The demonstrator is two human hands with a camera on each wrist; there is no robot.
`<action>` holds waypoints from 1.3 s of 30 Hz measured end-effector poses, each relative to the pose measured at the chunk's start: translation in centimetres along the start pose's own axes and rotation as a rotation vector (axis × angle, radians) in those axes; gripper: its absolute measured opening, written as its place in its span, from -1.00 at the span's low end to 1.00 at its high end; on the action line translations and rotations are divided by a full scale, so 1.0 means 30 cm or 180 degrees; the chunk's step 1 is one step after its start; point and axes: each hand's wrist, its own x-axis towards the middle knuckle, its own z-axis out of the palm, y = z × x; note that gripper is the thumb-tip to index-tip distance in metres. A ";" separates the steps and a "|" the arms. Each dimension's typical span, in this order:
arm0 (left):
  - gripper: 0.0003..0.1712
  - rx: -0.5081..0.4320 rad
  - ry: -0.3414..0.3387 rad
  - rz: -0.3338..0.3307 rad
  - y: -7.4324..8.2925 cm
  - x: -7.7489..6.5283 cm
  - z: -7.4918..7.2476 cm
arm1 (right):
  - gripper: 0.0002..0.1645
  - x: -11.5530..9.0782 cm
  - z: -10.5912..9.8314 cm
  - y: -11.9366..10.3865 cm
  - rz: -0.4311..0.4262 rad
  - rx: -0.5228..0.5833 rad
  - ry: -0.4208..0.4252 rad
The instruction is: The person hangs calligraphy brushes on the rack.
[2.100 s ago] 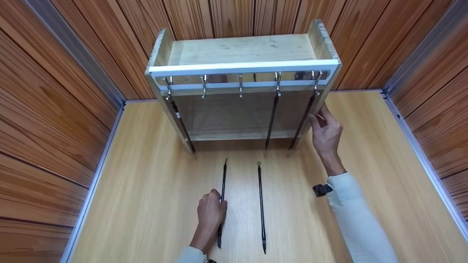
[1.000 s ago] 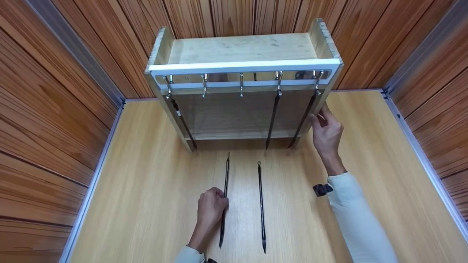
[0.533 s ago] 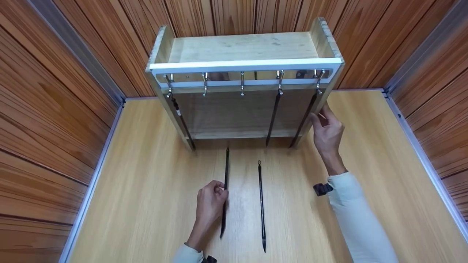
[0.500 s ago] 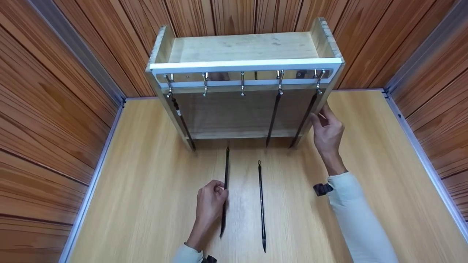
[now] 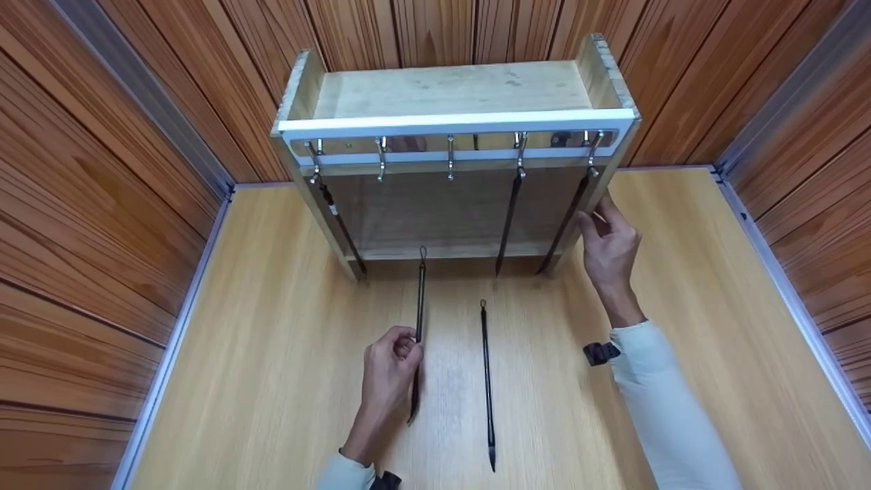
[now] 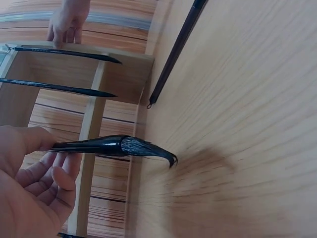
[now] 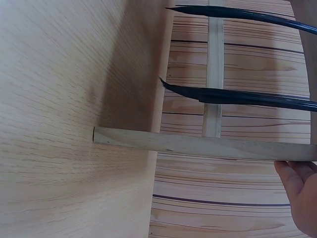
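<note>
My left hand (image 5: 389, 371) pinches a dark calligraphy brush (image 5: 420, 299) between thumb and fingers. Its looped end tilts up toward the rack, and the curved bristle tip (image 6: 146, 148) hangs above the table in the left wrist view. Against the outer face of the wooden rack's (image 5: 449, 95) right side panel (image 7: 198, 145), my right hand (image 5: 610, 252) rests its fingers. Three brushes hang from the rack's metal hooks: a left brush (image 5: 343, 231), one right of centre (image 5: 507, 224) and one far right (image 5: 566, 224). Another brush (image 5: 487, 381) lies on the table, right of my left hand.
Bare hooks (image 5: 381, 160) stand second from left and, as a middle hook (image 5: 450, 160), at the centre of the white rail (image 5: 456, 124). Wood-plank walls (image 5: 88, 204) with metal edging enclose the table (image 5: 272, 340) at the back and sides.
My left hand has raised the brush off the table and shifted it toward the rack, its loop end tilting up. My right hand stays at the side panel.
</note>
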 end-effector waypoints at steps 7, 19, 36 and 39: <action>-0.85 -0.0074 0.0100 0.0148 0.016 0.013 -0.026 | -0.49 -0.003 -0.001 0.003 0.0032 0.0043 0.0012; -0.83 -0.0216 0.0363 0.0435 0.059 0.043 -0.068 | -0.47 -0.007 0.000 -0.014 0.0127 -0.0154 -0.0019; -0.84 -0.0352 0.0622 0.0826 0.119 0.094 -0.111 | -0.42 -0.006 -0.012 0.117 0.0022 0.0101 0.0054; -0.84 -0.0364 0.0619 0.0848 0.128 0.099 -0.118 | -0.42 -0.007 -0.014 0.118 0.0002 0.0021 0.0020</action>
